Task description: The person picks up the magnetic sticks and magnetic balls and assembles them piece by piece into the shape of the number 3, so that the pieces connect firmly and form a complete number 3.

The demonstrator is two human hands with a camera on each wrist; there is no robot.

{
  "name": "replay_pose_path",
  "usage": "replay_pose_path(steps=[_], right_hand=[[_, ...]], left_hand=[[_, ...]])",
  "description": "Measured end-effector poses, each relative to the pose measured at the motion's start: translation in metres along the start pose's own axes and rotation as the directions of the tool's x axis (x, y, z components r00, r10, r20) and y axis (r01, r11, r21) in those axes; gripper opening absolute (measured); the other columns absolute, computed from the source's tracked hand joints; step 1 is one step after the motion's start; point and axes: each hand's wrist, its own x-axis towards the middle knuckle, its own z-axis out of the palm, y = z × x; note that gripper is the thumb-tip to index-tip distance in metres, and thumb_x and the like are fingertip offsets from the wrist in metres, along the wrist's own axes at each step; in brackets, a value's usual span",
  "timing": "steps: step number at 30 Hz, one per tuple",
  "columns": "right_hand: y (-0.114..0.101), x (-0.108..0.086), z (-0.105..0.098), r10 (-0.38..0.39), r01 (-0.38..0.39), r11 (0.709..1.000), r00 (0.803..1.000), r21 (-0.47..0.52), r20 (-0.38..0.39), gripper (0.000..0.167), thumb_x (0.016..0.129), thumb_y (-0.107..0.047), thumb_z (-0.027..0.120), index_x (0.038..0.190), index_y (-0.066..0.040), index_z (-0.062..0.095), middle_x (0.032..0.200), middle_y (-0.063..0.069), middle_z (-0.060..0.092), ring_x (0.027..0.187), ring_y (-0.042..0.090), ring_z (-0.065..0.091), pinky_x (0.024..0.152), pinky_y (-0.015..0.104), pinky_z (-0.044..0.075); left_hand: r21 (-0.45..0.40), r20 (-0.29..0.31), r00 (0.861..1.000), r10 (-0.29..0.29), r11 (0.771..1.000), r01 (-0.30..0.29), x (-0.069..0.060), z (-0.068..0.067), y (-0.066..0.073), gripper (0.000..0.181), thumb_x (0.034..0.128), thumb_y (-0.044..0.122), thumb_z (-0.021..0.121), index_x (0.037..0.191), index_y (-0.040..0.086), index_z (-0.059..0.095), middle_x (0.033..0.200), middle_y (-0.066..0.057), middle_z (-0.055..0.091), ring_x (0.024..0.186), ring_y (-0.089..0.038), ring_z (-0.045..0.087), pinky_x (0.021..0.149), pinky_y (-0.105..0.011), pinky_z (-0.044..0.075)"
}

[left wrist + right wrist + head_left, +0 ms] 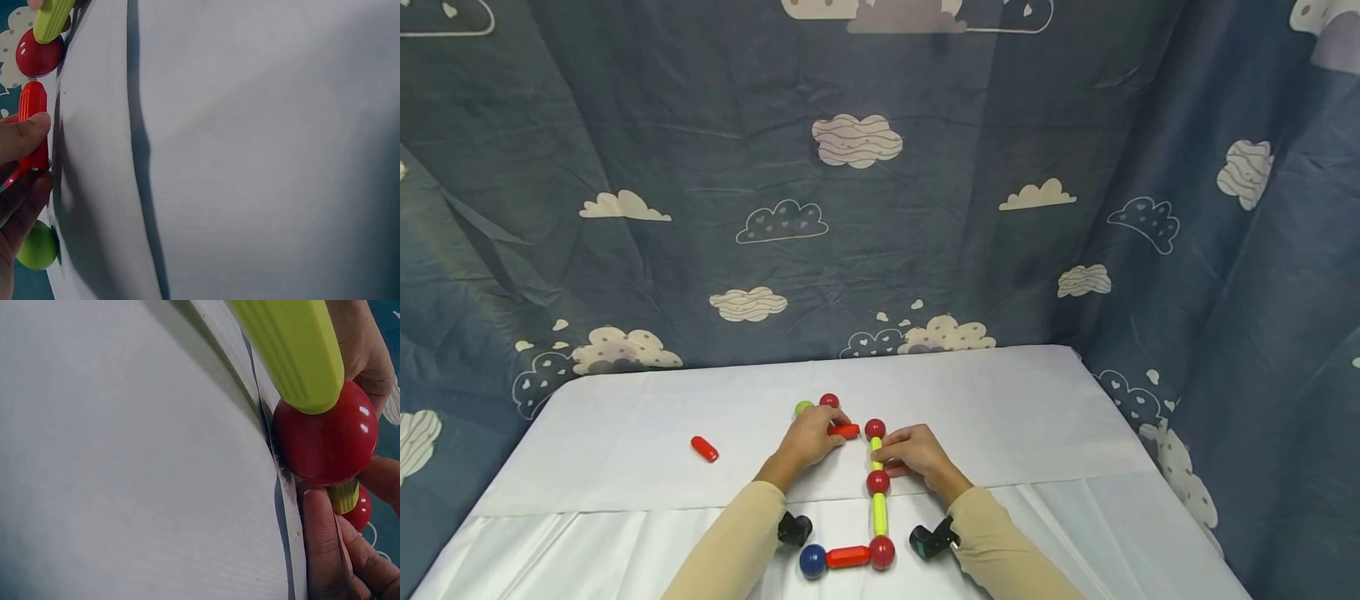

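My left hand (807, 439) pinches a red rod (845, 431) between thumb and fingers. That rod's tip points toward the far red ball (875, 428) of a chain; in the left wrist view a small gap seems to part the rod (34, 99) from a red ball (39, 55). With its fingers, my right hand (917, 454) grips the upper yellow-green rod (876, 445), between two red balls. Below the middle red ball (877, 482) runs another yellow-green rod (880, 514), down to a corner red ball (882, 552). From there a red rod (847, 557) joins a blue ball (812, 561).
A loose red rod (704, 449) lies on the white-covered table (625, 467) to the left. Beyond my left hand sit a green ball (803, 407) and a red ball (829, 401). A dark curtain (925, 208) with cloud prints hangs behind the table.
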Motion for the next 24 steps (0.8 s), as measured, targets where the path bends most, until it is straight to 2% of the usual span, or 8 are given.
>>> replay_pose_path(steps=[9, 14, 24], right_hand=[[0.0002, -0.0007, 0.001, -0.005, 0.005, 1.0, 1.0, -0.003, 0.003, 0.027, 0.075, -0.011, 0.082, 0.095, 0.003, 0.068, 0.079, 0.008, 0.07, 0.063, 0.015, 0.067, 0.059, 0.028, 0.055], [0.0007, -0.0004, 0.0001, -0.012, 0.012, 1.0, 1.0, 0.015, 0.006, 0.027, 0.075, -0.009, 0.082, 0.094, 0.004, 0.068, 0.077, 0.007, 0.069, 0.063, 0.014, 0.067, 0.058, 0.028, 0.055], [0.0018, 0.0003, 0.0002, -0.011, 0.011, 1.0, 1.0, 0.001, -0.006, 0.026, 0.075, -0.01, 0.082, 0.095, 0.003, 0.069, 0.078, 0.007, 0.069, 0.061, 0.013, 0.066, 0.058, 0.028, 0.055]], left_hand=[[0.011, -0.008, 0.999, 0.045, 0.999, -0.045, 0.0009, 0.0005, 0.0014, 0.022, 0.0779, 0.007, 0.079, 0.099, 0.008, 0.073, 0.091, -0.003, 0.068, 0.086, -0.017, 0.059, 0.086, -0.038, 0.05], [0.02, 0.004, 0.997, 0.079, 0.997, -0.079, 0.0018, -0.0023, 0.0051, 0.022, 0.0776, 0.006, 0.078, 0.099, 0.008, 0.073, 0.089, -0.002, 0.068, 0.082, -0.016, 0.057, 0.081, -0.036, 0.05], [0.017, 0.017, 0.998, 0.066, 0.998, -0.067, 0.0033, 0.0003, 0.0041, 0.021, 0.0783, 0.007, 0.078, 0.099, 0.008, 0.073, 0.089, -0.002, 0.068, 0.083, -0.016, 0.058, 0.082, -0.036, 0.05]])
